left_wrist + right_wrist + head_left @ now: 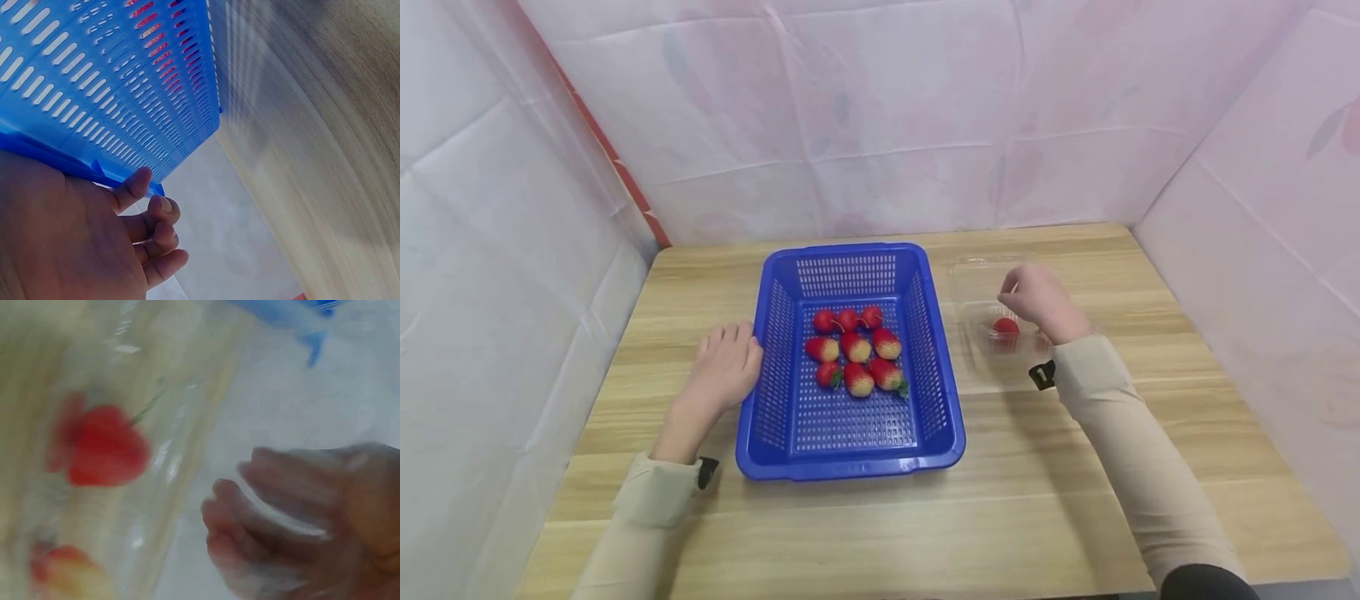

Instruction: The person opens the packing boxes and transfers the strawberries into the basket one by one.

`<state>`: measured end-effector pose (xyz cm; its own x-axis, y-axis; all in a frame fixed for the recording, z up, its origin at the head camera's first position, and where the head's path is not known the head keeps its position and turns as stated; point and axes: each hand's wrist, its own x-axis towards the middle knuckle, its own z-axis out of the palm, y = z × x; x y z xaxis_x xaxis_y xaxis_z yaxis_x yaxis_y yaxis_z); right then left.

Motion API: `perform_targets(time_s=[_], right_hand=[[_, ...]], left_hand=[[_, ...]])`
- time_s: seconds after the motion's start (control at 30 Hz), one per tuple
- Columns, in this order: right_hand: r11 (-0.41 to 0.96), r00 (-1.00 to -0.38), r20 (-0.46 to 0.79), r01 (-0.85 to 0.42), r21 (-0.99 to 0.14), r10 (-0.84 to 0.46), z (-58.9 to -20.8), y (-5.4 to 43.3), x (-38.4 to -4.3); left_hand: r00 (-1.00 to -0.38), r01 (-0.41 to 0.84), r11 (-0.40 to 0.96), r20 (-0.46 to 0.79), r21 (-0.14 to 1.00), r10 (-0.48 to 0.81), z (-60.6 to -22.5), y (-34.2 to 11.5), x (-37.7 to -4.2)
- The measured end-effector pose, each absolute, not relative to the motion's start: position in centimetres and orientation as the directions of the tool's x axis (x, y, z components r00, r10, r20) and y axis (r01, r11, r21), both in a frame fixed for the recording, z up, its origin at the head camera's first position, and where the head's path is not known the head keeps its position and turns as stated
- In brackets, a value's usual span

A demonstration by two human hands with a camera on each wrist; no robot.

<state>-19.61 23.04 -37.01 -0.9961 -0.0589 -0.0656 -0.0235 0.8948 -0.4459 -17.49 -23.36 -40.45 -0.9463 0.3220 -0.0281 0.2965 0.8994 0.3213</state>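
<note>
My left hand (722,367) rests against the left rim of a blue slotted plastic basket (951,417). In the left wrist view, its loosely bent fingers (164,240) lie along the underside of that rim. Inside the basket, red cherries (847,320) with stems and several red-and-yellow strawberries (855,347) lie in rows. Over a clear plastic clamshell box (967,292) hovers my right hand (1041,302), fingers loosely bent and holding nothing. A red cherry (107,447) and a red-and-yellow strawberry (72,575), both blurred, lie in the box below it.
The light wooden table (880,542) carries the basket at its middle and the box to the right. Pale patterned cloth (887,125) hangs behind and on both sides. A black tag marked 1 (1042,375) is by the right cuff.
</note>
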Motion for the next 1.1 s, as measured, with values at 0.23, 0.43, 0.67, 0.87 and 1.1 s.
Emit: perform_targets(time_s=[0.23,0.43,0.67,0.87,1.1], right_hand=[[0.88,-0.994,-0.082,-0.027,-0.475,-0.075,-38.9,24.3,-19.0],[0.869,-0.994,-0.106,0.028,-0.494,-0.028,-40.2,24.3,-17.7],[0.847,-0.999,-0.035,0.043,-0.531,0.029,-42.0,23.8,-15.8],[0.835,-0.998,0.04,0.011,-0.55,0.04,-43.2,23.5,-14.5],[0.835,-0.997,0.05,0.027,-0.55,0.065,-43.7,22.9,-13.8]], left_hand=[[-0.946,0.298,0.897,-0.027,0.328,0.324,-40.5,-23.4,-17.5],[-0.946,0.296,0.897,-0.027,0.328,0.322,-40.4,-23.4,-17.5],[-0.946,0.295,0.897,-0.027,0.329,0.322,-40.1,-23.4,-17.6],[-0.946,0.293,0.898,-0.039,0.328,0.322,-40.1,-23.3,-17.5],[-0.945,0.291,0.891,-0.044,0.348,0.325,-40.2,-23.4,-17.5]])
